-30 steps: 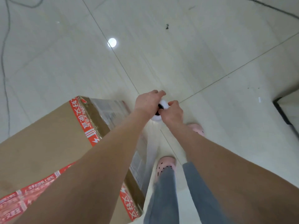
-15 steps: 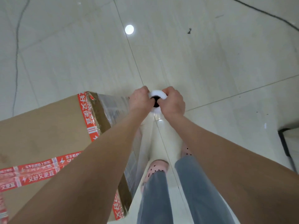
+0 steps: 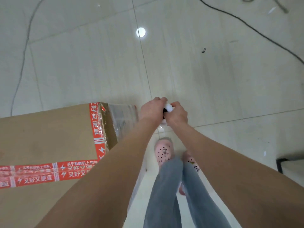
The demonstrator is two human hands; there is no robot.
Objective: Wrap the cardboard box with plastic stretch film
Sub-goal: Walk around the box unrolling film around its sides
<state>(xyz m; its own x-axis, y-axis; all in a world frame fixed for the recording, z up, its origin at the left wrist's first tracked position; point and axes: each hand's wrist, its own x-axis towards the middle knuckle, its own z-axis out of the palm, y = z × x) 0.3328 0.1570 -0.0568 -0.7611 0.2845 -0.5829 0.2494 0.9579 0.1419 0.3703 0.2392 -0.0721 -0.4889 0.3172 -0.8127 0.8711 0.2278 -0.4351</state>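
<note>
Gripping the top end of the white-cored roll of clear plastic stretch film (image 3: 168, 107) at frame centre with the left hand (image 3: 152, 109) and the right hand (image 3: 178, 114), fingers curling round it from either side; probably holding it upright to feed film level along the box wall; wrapping the large brown cardboard box with red printed tape (image 3: 49, 137), at lower left, with a clear film layer (image 3: 122, 117) already clinging to its upper right corner; being taped closed, showing nothing of any contents; standing in pink perforated clogs (image 3: 163, 151) below centre.

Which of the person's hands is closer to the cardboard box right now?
Left. The left hand grips the film roll just beside the cardboard box; the right hand holds the roll's far side.
</note>
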